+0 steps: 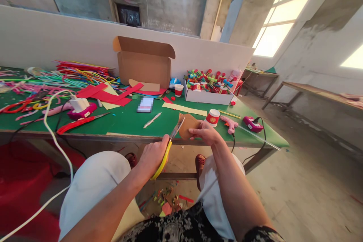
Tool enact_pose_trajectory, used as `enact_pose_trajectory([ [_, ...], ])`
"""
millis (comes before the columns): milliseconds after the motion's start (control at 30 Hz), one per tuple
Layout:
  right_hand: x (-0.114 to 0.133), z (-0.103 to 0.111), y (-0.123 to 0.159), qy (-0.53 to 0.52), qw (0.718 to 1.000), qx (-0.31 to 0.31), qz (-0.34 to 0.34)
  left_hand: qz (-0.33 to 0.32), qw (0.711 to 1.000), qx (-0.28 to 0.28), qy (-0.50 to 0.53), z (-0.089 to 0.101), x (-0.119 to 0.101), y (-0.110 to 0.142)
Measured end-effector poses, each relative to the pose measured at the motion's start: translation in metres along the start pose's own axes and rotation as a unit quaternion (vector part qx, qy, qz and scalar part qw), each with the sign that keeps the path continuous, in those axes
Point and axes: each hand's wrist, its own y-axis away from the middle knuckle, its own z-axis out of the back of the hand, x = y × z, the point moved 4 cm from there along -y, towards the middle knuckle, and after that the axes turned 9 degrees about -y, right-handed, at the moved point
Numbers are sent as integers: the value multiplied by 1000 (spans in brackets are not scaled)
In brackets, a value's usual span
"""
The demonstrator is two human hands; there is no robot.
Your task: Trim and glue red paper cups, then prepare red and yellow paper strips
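Note:
My left hand [153, 155] is closed round the yellow handles of a pair of scissors [162, 163], whose blades point up and away from me. A rounded piece of brown cardboard [187, 126] is pinched in my right hand [205, 133], just over the table's front edge. The scissor blades meet the cardboard's left edge. Close beyond my right hand stands a red and white paper cup [212, 117]. A pink glue gun [230, 124] lies to the right of the cup.
On the green table [127, 123] lie a pen [152, 120], a phone [145, 104], red-handled scissors [81, 123] and red paper strips [109, 94]. An open cardboard box [144, 66] and a white box [208, 97] of colourful crafts stand behind. Pipe cleaners [76, 77] are heaped left.

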Motion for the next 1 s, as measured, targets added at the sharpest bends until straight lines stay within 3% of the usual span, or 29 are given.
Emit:
enact_pose_trajectory([
  [200, 4, 5, 1, 21, 1000, 0, 8, -13, 1000, 4, 3, -2, 2, 1],
  [400, -12, -8, -14, -112, 985, -104, 84, 34, 999, -16, 28, 1, -1, -3],
  [533, -18, -15, -20, -122, 977, -129, 117, 44, 998, -33, 9, 6, -5, -5],
  [1000, -19, -11, -13, -46, 988, -113, 92, 52, 998, -45, 9, -5, -4, -10],
])
